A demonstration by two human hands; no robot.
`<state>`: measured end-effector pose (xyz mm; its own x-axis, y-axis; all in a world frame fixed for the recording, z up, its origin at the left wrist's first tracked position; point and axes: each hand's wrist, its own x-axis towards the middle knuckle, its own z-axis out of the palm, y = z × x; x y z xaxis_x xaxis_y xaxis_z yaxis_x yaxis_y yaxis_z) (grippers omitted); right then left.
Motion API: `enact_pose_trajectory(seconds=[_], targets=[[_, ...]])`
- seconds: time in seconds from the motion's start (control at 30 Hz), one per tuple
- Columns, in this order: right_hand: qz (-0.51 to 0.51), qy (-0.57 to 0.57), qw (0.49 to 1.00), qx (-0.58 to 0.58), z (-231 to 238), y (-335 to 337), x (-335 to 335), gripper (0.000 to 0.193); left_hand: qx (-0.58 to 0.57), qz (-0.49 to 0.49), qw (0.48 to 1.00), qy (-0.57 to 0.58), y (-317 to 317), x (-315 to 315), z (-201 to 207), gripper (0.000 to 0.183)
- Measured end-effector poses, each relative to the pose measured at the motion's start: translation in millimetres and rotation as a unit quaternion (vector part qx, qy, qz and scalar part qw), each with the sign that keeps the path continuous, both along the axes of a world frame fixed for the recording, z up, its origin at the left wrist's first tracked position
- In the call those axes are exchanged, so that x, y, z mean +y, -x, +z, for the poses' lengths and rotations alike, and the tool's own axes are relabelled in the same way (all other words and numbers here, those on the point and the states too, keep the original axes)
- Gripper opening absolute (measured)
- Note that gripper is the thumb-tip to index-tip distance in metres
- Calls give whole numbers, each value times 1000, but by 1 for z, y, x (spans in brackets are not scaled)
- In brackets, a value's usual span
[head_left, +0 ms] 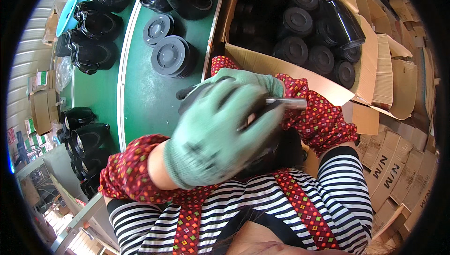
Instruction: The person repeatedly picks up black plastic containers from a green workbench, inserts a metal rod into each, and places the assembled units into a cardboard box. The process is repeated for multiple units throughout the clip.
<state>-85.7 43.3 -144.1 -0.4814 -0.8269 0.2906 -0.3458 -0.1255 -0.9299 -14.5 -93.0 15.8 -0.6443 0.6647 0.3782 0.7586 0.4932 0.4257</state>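
My left hand (pixel 218 128), in a green knitted glove, is in front of my body with its fingers curled and blurred by motion. A short silver metal cylinder (pixel 293 103) sticks out to the right beside its fingertips; whether the fingers grip it is unclear. My right hand (pixel 255 81), gloved alike, lies just beyond and is mostly covered by the left, with its fingers hidden. Dark material shows at the far left of the two hands, too covered to name. Below them, close to my lap, is a glossy black object (pixel 276 154), largely hidden.
On the green bench (pixel 145 100) lie round dark grey discs (pixel 169 57) in stacks. Glossy black housings (pixel 96 57) line its left side, near a turquoise bowl (pixel 71 12). An open carton (pixel 295 70) of black cylindrical parts stands at far right, with flattened cardboard (pixel 389 161) below.
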Motion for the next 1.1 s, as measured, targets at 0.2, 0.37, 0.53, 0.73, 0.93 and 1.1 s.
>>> enact_pose_trajectory(seconds=[0.2, 0.37, 0.53, 0.73, 0.93, 1.1], targets=[[-24, 18, 999, 15, 1, -15, 14, 44, -60, -32, 987, 144, 6, 83, -41, 54], [-50, 38, 998, 19, -4, -22, 23, 37, -243, -127, 956, -104, 7, 56, -53, 38], [-75, 22, 994, 70, -14, -27, 38, 31, -275, -254, 904, -207, 11, 13, -50, 43], [-71, -145, 983, 92, 35, -23, 58, 45, -339, -274, 837, -331, -6, -57, -63, 40], [-102, -94, 987, 81, 26, -26, 53, 55, -281, -219, 875, -328, -8, -37, -57, 21], [-108, -30, 993, 41, 12, -23, 55, 40, -192, -191, 919, -288, 2, -20, -68, 37]])
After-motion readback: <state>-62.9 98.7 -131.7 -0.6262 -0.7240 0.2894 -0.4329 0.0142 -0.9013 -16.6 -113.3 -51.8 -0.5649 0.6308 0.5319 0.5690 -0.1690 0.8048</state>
